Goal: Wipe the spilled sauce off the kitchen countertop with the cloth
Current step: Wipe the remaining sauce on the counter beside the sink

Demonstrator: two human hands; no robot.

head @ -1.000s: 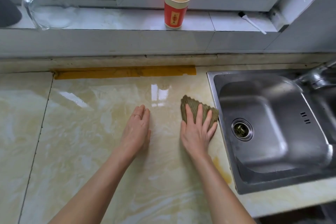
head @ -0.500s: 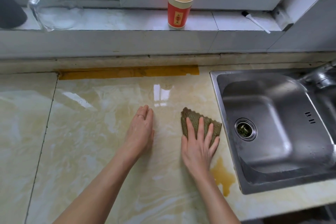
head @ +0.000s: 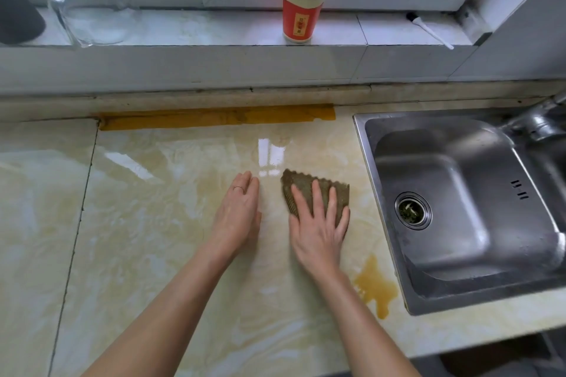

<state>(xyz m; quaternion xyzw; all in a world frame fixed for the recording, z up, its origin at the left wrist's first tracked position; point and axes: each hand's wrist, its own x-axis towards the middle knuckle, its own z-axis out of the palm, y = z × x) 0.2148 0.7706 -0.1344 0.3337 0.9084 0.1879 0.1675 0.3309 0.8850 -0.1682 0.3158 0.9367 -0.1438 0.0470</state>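
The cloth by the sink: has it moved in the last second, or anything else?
The right hand, pressing flat on the cloth, slid it slightly left, away from the sink, so more of the sauce puddle shows beside the forearm. Nothing was gripped or released. The left hand stayed flat on the countertop; the puddle remains unwiped.

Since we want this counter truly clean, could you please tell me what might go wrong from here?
1. The sauce puddle lies beside the right forearm, nearer the person than the cloth under the right hand; the arm might drag through it.
2. The puddle nearly reaches the sink rim; a sideways wipe could push sauce into that seam.
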